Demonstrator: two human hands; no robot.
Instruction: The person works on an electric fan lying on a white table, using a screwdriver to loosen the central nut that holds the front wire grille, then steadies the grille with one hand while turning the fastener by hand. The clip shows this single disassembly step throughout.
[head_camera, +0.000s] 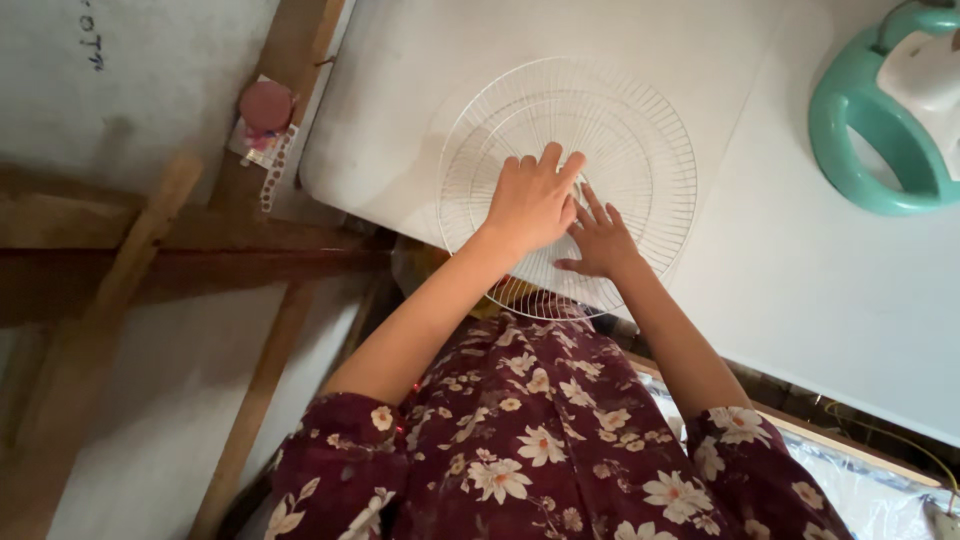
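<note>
Pressing on the wire fan guard (567, 185) works best with flat, even pressure near its centre, so the thin wires do not bend. It lies on the white tabletop (800, 280), its near rim over the edge. The left hand (533, 203) rests on it, fingers extended; the right hand (600, 240) spreads open beside, gripping nothing, it seems.

Bare white desk (800, 290) lies open to the right of the grip, until the teal plastic ring-shaped fan base (860, 130) blocks the far right corner.
</note>
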